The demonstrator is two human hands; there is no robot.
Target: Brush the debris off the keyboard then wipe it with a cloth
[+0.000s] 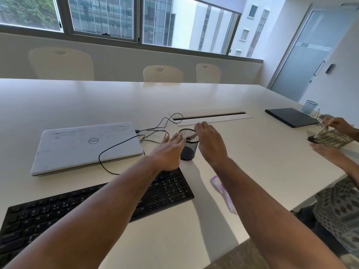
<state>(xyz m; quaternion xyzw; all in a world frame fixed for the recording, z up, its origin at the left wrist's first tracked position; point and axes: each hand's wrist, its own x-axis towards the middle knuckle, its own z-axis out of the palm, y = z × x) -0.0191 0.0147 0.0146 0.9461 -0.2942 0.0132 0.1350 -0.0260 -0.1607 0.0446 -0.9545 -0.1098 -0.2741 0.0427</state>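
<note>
A black keyboard (171,189) lies at the near left of the white table, partly hidden under my left forearm. Behind its right end stands a black mesh cup (187,150). My left hand (169,152) rests against the cup's left side with straight fingers. My right hand (209,142) hovers over the cup's rim and pinches a pale brush (191,136) at the cup's mouth; most of the brush is hidden. A white and purple cloth (220,188) lies on the table to the right of the keyboard, partly covered by my right forearm.
A closed white laptop (85,146) with a looping black cable (120,144) lies behind the keyboard. A cable slot (209,115) is beyond the cup. At the right, another person's hands (334,123) work on a second keyboard (330,139) near a black laptop (291,116).
</note>
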